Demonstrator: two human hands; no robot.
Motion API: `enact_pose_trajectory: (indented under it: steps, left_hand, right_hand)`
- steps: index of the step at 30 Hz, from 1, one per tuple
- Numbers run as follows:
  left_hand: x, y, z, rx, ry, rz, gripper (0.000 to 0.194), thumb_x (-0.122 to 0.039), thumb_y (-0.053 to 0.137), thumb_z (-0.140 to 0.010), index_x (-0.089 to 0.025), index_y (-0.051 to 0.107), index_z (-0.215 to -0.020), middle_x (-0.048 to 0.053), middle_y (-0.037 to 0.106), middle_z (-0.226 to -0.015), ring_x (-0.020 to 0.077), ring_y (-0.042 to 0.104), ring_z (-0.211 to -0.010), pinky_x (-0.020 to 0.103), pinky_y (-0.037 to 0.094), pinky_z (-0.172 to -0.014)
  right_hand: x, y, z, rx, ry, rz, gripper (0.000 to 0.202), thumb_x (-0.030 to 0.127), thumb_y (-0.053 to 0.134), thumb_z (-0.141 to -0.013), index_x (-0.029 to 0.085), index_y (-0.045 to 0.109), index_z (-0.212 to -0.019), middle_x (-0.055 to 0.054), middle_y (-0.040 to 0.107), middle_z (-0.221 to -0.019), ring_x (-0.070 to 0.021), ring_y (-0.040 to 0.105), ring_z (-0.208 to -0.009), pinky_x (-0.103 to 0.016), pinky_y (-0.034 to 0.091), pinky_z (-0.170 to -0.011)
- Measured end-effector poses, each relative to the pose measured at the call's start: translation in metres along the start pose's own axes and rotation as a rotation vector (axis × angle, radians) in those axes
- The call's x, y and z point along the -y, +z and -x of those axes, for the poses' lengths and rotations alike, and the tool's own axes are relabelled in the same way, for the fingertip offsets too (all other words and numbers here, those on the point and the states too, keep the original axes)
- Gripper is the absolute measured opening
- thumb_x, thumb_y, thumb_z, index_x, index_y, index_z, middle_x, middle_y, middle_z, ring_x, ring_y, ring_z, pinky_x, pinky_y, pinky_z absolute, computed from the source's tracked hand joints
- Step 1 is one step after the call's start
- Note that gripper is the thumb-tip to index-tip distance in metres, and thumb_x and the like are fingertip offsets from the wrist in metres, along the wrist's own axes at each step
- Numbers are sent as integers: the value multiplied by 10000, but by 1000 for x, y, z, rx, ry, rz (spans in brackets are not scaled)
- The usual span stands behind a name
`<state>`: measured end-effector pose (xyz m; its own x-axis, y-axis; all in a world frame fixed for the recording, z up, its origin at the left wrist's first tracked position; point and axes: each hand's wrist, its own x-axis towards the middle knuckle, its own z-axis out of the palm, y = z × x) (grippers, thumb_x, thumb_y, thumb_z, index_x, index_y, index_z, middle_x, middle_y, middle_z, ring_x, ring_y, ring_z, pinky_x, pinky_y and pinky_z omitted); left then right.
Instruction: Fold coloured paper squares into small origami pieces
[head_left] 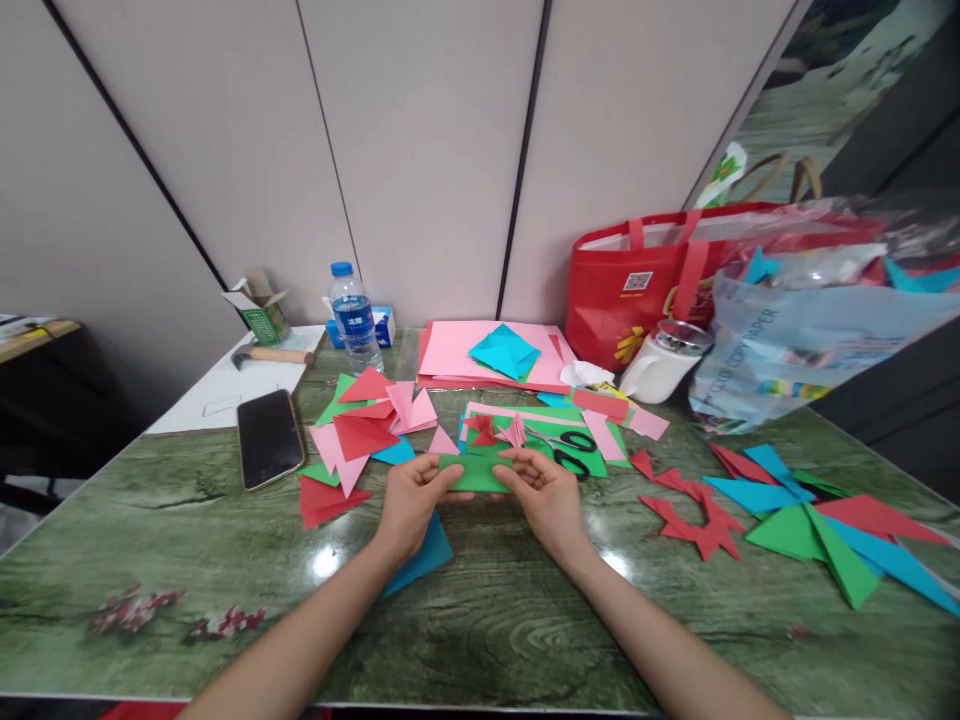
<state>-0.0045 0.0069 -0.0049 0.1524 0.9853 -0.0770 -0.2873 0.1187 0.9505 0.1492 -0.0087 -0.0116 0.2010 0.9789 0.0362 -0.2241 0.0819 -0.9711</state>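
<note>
Between my two hands is a small folded piece of green paper (474, 473), raised a little above the table. My left hand (411, 500) pinches its left end, and my right hand (546, 497) pinches the right end, both thumbs on the near face. Under my left wrist lies a blue paper sheet (424, 557). Just beyond my right hand, scissors (566, 450) with black handles rest on green and pink sheets. Left of my left hand is a loose pile of red, pink, green and blue paper pieces (365, 432).
A phone (270, 440), hammer (274, 355), small green box (262, 312) and water bottle (356, 320) stand or lie at the left. Behind are stacked pink sheets (450, 350). Rightward are a white mug (660, 365), red bag (607, 290), plastic bag (795, 350) and cut paper shapes (795, 530).
</note>
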Motion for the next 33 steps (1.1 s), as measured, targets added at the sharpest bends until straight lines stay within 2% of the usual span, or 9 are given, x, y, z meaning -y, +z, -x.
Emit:
enact_pose_trajectory:
  steps: [9,21,24,26,28,30,33]
  left_hand:
    - [-1,1,0,-4,-11,-6,208,-264,718,-634,-115,667,-770,32,704,-719,173,655,-671,318,576,-644]
    - [-3,0,0,-10,-8,-49,211,-272,735,-599,-123,641,-715,1,675,-645,148,631,-601,317,571,-622]
    - [-8,-2,-2,58,-3,-161,215,-238,742,-580,-139,633,-737,-1,668,-642,154,631,-586,303,564,-581]
    - [-12,-4,-3,129,38,-262,244,-206,728,-590,-154,653,-815,22,688,-732,178,648,-659,290,556,-586]
    - [-16,-6,-3,194,106,-351,351,-178,697,-622,-182,658,-971,58,697,-915,222,643,-861,291,546,-666]
    - [-19,-7,-3,257,150,-438,379,-171,658,-664,-207,654,-1041,67,678,-1033,243,593,-1013,322,508,-800]
    - [-21,-7,-3,308,164,-534,281,-196,624,-703,-222,696,-973,54,689,-1019,249,595,-1020,370,437,-916]
  right_hand:
    - [2,1,1,2,-10,2,264,351,737,-589,183,643,-770,25,585,-578,-135,567,-547,-284,567,-504]
    - [-1,-2,1,15,-71,63,246,335,703,-640,185,624,-818,25,570,-596,-129,558,-565,-262,538,-524]
    - [0,-3,1,16,-110,134,253,316,704,-639,185,621,-839,37,535,-578,-115,535,-545,-230,505,-508]
    - [1,-3,1,39,-102,170,253,321,703,-638,183,623,-835,40,516,-570,-112,522,-529,-227,495,-494]
    - [2,-4,1,64,-87,176,257,332,704,-633,185,622,-827,41,508,-566,-115,519,-521,-232,498,-483]
    - [2,-5,0,81,-81,170,254,337,706,-629,189,620,-817,41,509,-565,-116,522,-524,-234,506,-477]
    - [2,-7,-2,102,-77,169,239,341,702,-638,188,627,-805,34,522,-572,-117,533,-533,-229,515,-471]
